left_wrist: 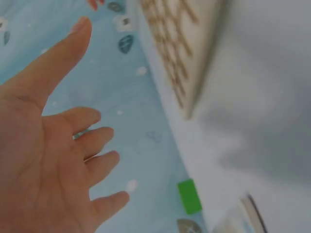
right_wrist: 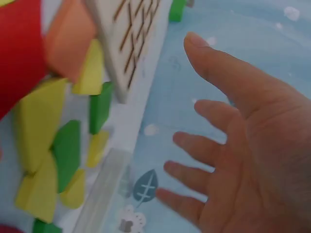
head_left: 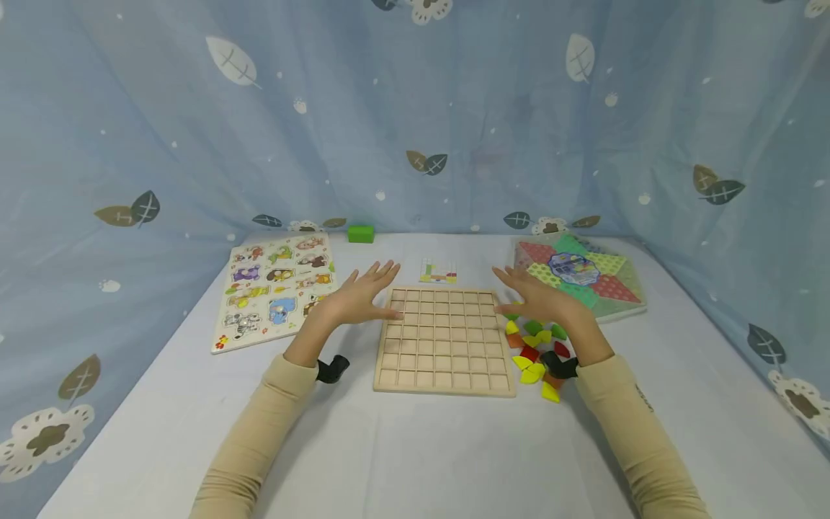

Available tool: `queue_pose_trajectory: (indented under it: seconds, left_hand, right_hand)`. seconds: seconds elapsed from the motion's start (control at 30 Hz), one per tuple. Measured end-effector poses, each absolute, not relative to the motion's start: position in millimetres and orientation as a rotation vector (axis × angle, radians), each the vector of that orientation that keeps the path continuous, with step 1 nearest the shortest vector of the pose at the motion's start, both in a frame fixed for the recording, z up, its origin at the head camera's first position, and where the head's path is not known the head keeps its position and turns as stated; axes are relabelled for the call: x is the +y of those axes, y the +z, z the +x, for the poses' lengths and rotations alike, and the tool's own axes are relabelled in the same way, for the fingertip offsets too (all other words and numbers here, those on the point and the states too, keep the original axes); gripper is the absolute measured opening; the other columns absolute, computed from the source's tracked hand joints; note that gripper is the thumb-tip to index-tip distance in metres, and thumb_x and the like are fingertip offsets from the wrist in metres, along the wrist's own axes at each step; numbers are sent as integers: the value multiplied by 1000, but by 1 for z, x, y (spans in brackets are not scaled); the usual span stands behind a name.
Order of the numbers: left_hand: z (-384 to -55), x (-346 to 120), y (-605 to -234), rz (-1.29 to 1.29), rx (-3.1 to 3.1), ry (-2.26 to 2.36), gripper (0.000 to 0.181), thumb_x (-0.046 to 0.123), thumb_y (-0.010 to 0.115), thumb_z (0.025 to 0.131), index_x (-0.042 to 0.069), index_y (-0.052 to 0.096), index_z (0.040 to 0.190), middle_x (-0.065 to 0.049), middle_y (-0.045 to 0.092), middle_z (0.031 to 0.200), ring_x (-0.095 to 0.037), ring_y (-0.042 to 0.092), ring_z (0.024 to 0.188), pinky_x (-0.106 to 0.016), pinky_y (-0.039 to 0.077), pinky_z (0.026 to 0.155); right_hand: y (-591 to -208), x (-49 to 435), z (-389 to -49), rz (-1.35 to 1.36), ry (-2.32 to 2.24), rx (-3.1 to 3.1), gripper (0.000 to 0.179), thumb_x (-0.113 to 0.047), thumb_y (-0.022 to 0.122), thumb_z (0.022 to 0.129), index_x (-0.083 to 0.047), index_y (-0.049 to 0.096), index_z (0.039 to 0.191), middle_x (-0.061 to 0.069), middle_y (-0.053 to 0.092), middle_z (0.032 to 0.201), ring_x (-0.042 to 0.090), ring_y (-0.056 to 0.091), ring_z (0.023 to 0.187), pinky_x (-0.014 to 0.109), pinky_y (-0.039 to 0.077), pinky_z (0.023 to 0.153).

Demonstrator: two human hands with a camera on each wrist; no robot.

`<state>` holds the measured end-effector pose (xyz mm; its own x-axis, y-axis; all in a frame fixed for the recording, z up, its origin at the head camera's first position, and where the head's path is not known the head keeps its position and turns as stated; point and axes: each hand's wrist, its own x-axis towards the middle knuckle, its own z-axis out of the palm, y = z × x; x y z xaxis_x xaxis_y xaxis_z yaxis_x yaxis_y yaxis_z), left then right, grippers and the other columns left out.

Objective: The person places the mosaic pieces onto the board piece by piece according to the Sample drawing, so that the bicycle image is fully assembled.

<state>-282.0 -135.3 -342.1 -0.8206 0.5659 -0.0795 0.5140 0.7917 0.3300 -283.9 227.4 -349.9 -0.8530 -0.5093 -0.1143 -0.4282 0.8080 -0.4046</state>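
As seen from the head, holds left grip (head_left: 354, 299) and right grip (head_left: 537, 297) with fingers spread, clasping nothing, at either side of a gridded wooden board (head_left: 447, 342) set on the white tabletop (head_left: 441, 454) before a pattern card (head_left: 438, 272). From left wrist, bares palm hidden from head. From right wrist, reveals thick flanks of yellow blocks (right_wrist: 40, 121) beside board, flat-looking from head.

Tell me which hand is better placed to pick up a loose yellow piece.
Probably the right hand: it is empty and nearest the yellow pieces, while the left hand, also empty, is across the wooden grid board from them.
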Motion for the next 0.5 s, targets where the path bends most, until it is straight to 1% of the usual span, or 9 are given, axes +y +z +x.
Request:
queue_pose_trajectory:
  seconds: [0.07,0.17,0.23,0.27,0.3,0.33,0.4,0.47,0.5]
  left_hand:
    - [-280,-139,-345,866,2753,431,95,48,63,90,8,7,155,-15,5,160,-33,0,146,-55,-3,114]
    - [-276,-145,-349,845,2683,439,95,44,66,89,4,10,155,-20,7,159,-37,4,145,-54,6,115]
    - [-273,-149,-350,826,2652,448,94,42,68,89,1,13,154,-24,11,157,-39,9,144,-54,14,114]
    - [-271,-150,-351,818,2636,454,94,41,69,88,0,15,153,-25,12,156,-40,11,144,-53,16,114]
    - [-269,-152,-353,812,2624,454,94,41,69,88,0,16,153,-25,14,156,-39,13,143,-52,19,114]
    - [-267,-154,-354,809,2617,450,93,41,69,88,-1,17,153,-26,16,155,-39,16,143,-52,21,113]
    - [-262,-156,-358,808,2600,456,92,41,69,88,-1,19,152,-26,20,154,-38,20,142,-50,22,113]
    - [-259,-158,-361,806,2586,460,91,42,70,87,-1,22,152,-24,23,154,-36,23,141,-49,24,113]
    - [-257,-159,-363,804,2580,465,90,42,70,87,-1,24,151,-22,24,154,-35,24,141,-48,25,112]
  right_hand:
    - [-353,230,-284,-750,-558,2761,77,-30,60,96,-8,15,155,26,10,157,47,8,142,66,15,108]
    - [-357,234,-283,-791,-563,2761,71,-24,62,96,-3,25,152,27,24,153,47,28,136,62,27,106]
    - [-360,236,-283,-804,-565,2758,67,-22,63,95,-1,31,150,27,35,148,44,51,118,57,40,99]
    - [-361,238,-283,-806,-569,2750,65,-20,64,94,0,34,148,28,45,140,40,60,102,52,46,91]
    - [-362,239,-284,-813,-567,2746,63,-19,65,94,1,36,147,27,53,131,34,63,84,47,50,82]
    - [-364,241,-284,-816,-573,2742,62,-18,65,93,1,39,146,27,57,127,28,61,71,42,50,75]
    - [-367,244,-286,-814,-580,2743,57,-14,67,91,1,45,142,25,60,121,17,48,53,35,46,63]
    - [-370,247,-288,-821,-590,2747,51,-10,68,90,1,52,137,25,62,118,14,46,53,31,42,59]
    - [-371,248,-288,-834,-592,2757,48,-8,69,89,1,55,134,24,60,124,15,50,58,30,43,60]
